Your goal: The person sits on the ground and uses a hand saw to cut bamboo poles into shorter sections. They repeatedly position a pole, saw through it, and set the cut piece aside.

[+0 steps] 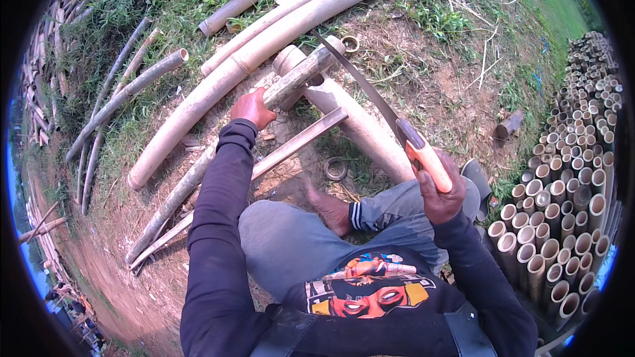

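My left hand is wrapped round a bamboo pole, which slants from the lower left up to a cut end near the middle. My right hand grips the orange handle of a hand saw. The saw's long blade reaches up and left, its tip beside the pole's upper end. Whether the teeth touch the bamboo I cannot tell. Under the pole lies a thick bamboo piece with a notch, and the pole crosses it there. A split bamboo strip runs below, between the pole and my legs.
Two long, thick bamboo poles curve across the ground beyond my left hand. Thinner poles lie in grass at the left. A big stack of cut bamboo tubes stands at the right. Small bamboo rings and a short offcut lie about.
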A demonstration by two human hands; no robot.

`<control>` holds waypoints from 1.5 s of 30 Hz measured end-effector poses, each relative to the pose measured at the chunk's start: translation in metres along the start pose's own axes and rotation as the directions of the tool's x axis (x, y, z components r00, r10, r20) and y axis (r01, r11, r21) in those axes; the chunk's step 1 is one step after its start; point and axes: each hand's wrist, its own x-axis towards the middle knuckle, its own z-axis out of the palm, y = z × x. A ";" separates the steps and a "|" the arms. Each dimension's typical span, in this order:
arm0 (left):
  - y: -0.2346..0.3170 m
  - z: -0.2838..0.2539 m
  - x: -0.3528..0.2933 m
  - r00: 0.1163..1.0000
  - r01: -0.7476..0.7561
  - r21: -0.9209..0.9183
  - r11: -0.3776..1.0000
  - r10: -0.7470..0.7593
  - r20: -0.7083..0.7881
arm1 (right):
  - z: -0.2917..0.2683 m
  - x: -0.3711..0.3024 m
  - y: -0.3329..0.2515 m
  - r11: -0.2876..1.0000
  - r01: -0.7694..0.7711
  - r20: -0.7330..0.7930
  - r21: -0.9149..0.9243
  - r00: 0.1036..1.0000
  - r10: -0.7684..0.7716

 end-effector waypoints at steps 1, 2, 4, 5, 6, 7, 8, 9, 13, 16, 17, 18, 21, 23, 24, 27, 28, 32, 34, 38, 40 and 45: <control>-0.001 0.002 0.001 1.000 0.010 -0.005 1.000 -0.010 0.019 | 0.007 0.007 0.002 1.000 -0.005 0.002 -0.009 1.000 0.005; -0.001 0.002 0.002 1.000 0.009 -0.008 1.000 -0.009 0.022 | 0.019 0.020 0.002 1.000 -0.010 -0.005 -0.019 1.000 0.010; 0.000 -0.001 0.002 1.000 0.013 -0.018 1.000 -0.013 0.024 | 0.063 0.081 0.017 0.982 0.137 0.028 -0.131 0.991 -0.134; 0.002 -0.003 0.000 0.999 0.005 -0.012 1.000 -0.005 0.031 | 0.086 0.111 0.024 0.978 0.139 0.015 -0.158 0.990 -0.138; 0.003 -0.006 -0.002 1.000 -0.006 -0.011 1.000 0.006 0.020 | 0.102 0.132 0.029 0.995 0.053 0.023 -0.088 0.998 -0.051; 0.004 -0.008 -0.004 1.000 -0.004 -0.011 1.000 0.004 0.019 | 0.107 0.140 0.034 0.982 -0.041 0.052 -0.182 0.997 0.051; 0.005 -0.011 -0.002 0.998 0.004 -0.008 1.000 -0.003 0.068 | 0.105 0.138 0.036 0.987 0.020 0.035 -0.162 0.999 -0.014; 0.004 -0.011 -0.002 0.998 -0.017 -0.012 1.000 0.018 0.065 | 0.098 0.127 0.035 0.986 0.076 0.015 -0.149 0.997 -0.074; -0.009 -0.002 0.009 0.994 -0.053 -0.066 0.996 0.059 0.094 | 0.019 0.016 0.013 0.993 0.049 0.016 -0.109 0.999 -0.048; -0.017 0.005 0.017 0.991 -0.089 -0.119 0.989 0.100 0.086 | 0.015 0.006 0.003 0.994 0.032 0.018 -0.108 0.999 -0.030; -0.017 0.006 0.017 0.989 -0.088 -0.123 0.989 0.101 0.105 | 0.030 0.025 0.008 0.998 0.020 -0.006 -0.065 1.000 -0.021; -0.017 0.006 0.016 0.989 -0.098 -0.128 0.987 0.111 0.099 | 0.050 0.053 0.014 1.000 0.010 -0.035 -0.023 0.999 -0.011; -0.013 -0.005 0.015 0.982 -0.122 -0.178 0.977 0.145 0.123 | 0.097 0.125 0.036 0.992 0.061 0.003 -0.108 0.998 -0.061; -0.013 -0.010 0.015 0.974 -0.113 -0.202 0.973 0.149 0.171 | 0.094 0.123 0.039 0.986 0.027 0.051 -0.165 0.999 -0.019; -0.014 -0.009 0.015 0.974 -0.133 -0.218 0.967 0.168 0.152 | 0.083 0.105 0.035 0.991 0.044 0.016 -0.125 0.999 -0.042; -0.023 0.000 0.022 0.972 -0.128 -0.256 0.958 0.172 0.159 | 0.027 0.030 0.007 0.992 0.058 0.055 -0.109 0.997 -0.052; -0.027 0.004 0.025 0.967 -0.096 -0.276 0.956 0.156 0.202 | 0.016 0.013 -0.005 1.000 -0.029 0.071 -0.004 0.997 0.029; -0.034 0.005 0.036 0.942 -0.029 -0.470 0.882 0.181 0.281 | 0.042 0.043 -0.006 0.999 0.007 0.023 -0.047 1.000 -0.006; -0.027 0.000 0.034 0.902 -0.006 -0.567 0.824 0.249 0.352 | 0.073 0.089 0.016 0.999 -0.018 0.010 -0.035 1.000 0.018; -0.001 0.007 0.004 0.986 -0.104 0.035 0.994 0.108 -0.124 | 0.097 0.119 0.039 0.985 0.127 -0.027 -0.118 0.991 -0.131; 0.009 0.014 -0.006 0.971 -0.082 0.062 0.995 0.094 -0.220 | 0.096 0.119 0.039 0.990 0.084 -0.024 -0.114 0.996 -0.088; 0.012 0.001 0.000 1.000 -0.025 -0.019 1.000 0.025 -0.016 | 0.097 0.132 0.021 0.974 0.012 0.033 -0.226 0.999 -0.005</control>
